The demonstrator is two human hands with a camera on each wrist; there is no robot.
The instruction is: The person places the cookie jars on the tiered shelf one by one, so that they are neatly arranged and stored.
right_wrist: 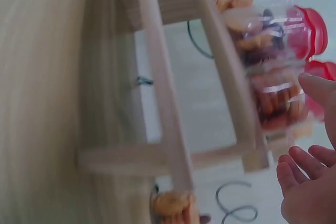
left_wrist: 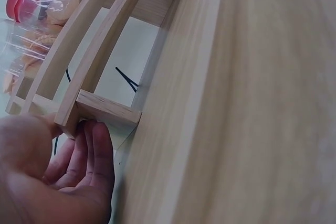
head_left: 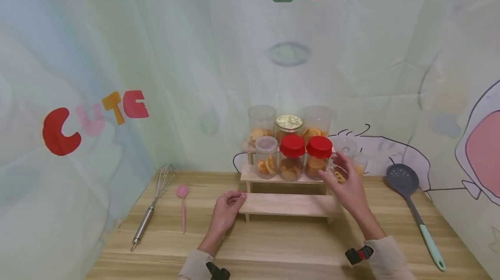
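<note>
A three-step wooden stand (head_left: 289,204) carries several clear jars of cookies. My left hand (head_left: 225,211) grips the left end of its lowest step, thumb above and fingers curled under in the left wrist view. My right hand (head_left: 350,188) is beside the right end of the stand, its thumb and fingers spread with nothing between them. Nearest to its thumb is the right red-lidded jar (head_left: 317,158) on the middle step. Left of that jar are another red-lidded jar (head_left: 292,158) and a jar with a clear lid (head_left: 267,158). The lowest step bears no jar.
Behind, the top step holds a gold-lidded jar (head_left: 289,124) between two tall clear containers. More clear containers (head_left: 360,162) stand right of the stand, partly behind my right hand. A whisk (head_left: 153,206) and pink spoon (head_left: 183,202) lie left, a slotted skimmer (head_left: 410,199) right.
</note>
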